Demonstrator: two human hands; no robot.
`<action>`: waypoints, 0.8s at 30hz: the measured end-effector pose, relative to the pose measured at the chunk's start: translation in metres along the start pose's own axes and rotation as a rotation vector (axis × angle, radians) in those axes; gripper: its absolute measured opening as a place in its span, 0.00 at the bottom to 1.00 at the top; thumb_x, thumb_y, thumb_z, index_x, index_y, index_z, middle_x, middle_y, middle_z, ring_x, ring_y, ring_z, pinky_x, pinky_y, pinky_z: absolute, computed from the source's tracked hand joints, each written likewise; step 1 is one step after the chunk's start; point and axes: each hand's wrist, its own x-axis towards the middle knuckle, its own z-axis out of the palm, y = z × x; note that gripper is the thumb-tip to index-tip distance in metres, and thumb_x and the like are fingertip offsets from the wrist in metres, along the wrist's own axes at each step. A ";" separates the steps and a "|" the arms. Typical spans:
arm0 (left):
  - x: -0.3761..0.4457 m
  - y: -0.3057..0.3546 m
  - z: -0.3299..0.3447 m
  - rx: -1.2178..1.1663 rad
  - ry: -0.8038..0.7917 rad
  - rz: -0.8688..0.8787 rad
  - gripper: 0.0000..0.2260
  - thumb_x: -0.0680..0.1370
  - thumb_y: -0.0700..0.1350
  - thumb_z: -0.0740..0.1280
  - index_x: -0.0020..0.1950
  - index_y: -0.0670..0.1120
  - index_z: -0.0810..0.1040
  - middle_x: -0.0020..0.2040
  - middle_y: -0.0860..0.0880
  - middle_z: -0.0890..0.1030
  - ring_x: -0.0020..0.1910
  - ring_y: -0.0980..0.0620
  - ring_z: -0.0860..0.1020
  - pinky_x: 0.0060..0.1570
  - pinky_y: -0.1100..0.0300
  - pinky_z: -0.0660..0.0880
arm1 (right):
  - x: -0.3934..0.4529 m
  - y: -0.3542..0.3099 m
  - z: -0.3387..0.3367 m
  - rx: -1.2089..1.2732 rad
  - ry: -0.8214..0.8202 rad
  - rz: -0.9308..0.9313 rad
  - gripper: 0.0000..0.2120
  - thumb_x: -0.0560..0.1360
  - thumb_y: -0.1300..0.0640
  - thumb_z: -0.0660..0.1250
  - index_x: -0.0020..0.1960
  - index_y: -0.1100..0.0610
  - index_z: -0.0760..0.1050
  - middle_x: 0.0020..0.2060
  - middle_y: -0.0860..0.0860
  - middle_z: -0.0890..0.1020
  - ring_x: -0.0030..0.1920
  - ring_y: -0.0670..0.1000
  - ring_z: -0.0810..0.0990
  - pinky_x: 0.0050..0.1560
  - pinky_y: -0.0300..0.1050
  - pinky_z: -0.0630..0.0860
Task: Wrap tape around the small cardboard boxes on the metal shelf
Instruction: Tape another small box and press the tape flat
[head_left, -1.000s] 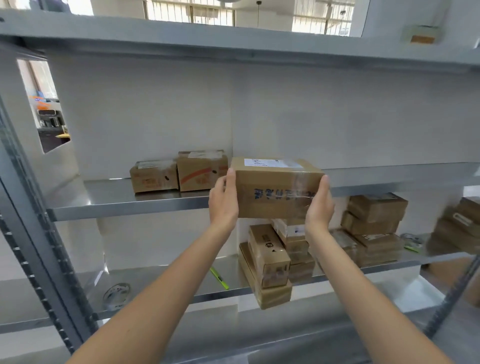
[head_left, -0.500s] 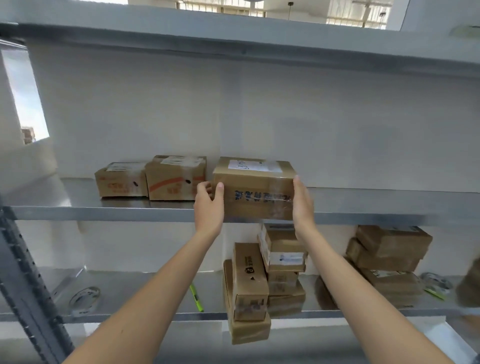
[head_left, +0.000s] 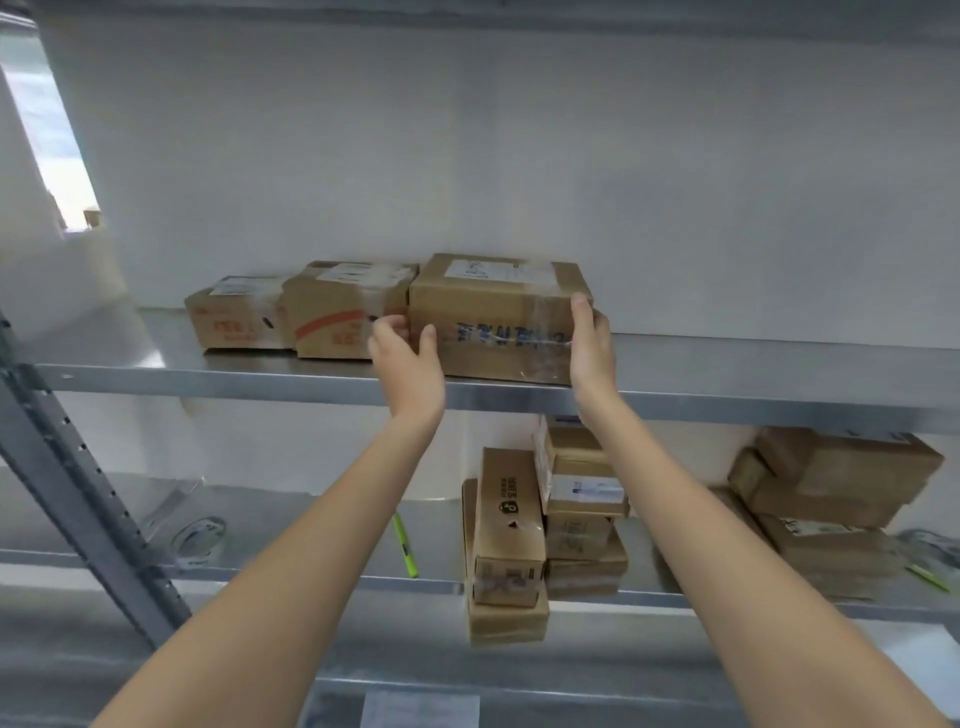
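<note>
A right hand (head_left: 592, 353) curls its fingers round the right end of a taped cardboard box (head_left: 498, 317) resting on the upper metal shelf (head_left: 727, 384), while the left hand (head_left: 410, 358) hovers loosely cupped at the box's left front corner, holding nothing. This box looks wrapped; stacked boxes (head_left: 545, 519) below appear to wait. A neighbouring box (head_left: 337, 312) crowds the left; bare shelf lies to the right.

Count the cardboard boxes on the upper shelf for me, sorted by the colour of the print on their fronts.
Boxes with orange print: 2
Box with blue print: 1
Total: 3 boxes on the upper shelf
</note>
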 end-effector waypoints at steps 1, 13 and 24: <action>-0.006 0.000 0.001 -0.043 0.040 -0.001 0.14 0.81 0.45 0.65 0.64 0.43 0.69 0.58 0.48 0.69 0.54 0.50 0.73 0.53 0.61 0.71 | -0.001 0.000 -0.002 0.001 -0.003 -0.003 0.27 0.79 0.37 0.55 0.73 0.52 0.64 0.62 0.47 0.72 0.65 0.50 0.69 0.58 0.42 0.64; -0.127 -0.099 0.031 -0.157 -0.147 -0.188 0.07 0.82 0.41 0.58 0.54 0.53 0.72 0.55 0.49 0.72 0.48 0.66 0.71 0.55 0.63 0.70 | -0.054 0.130 -0.098 0.023 0.615 0.033 0.12 0.82 0.53 0.56 0.57 0.57 0.74 0.50 0.52 0.78 0.50 0.46 0.76 0.51 0.42 0.71; -0.102 -0.106 0.097 -0.191 -0.844 -0.654 0.23 0.81 0.66 0.49 0.56 0.57 0.78 0.54 0.52 0.83 0.52 0.54 0.81 0.55 0.55 0.74 | -0.028 0.157 -0.095 0.080 0.108 0.455 0.31 0.75 0.30 0.55 0.63 0.53 0.75 0.58 0.51 0.81 0.60 0.52 0.77 0.69 0.52 0.69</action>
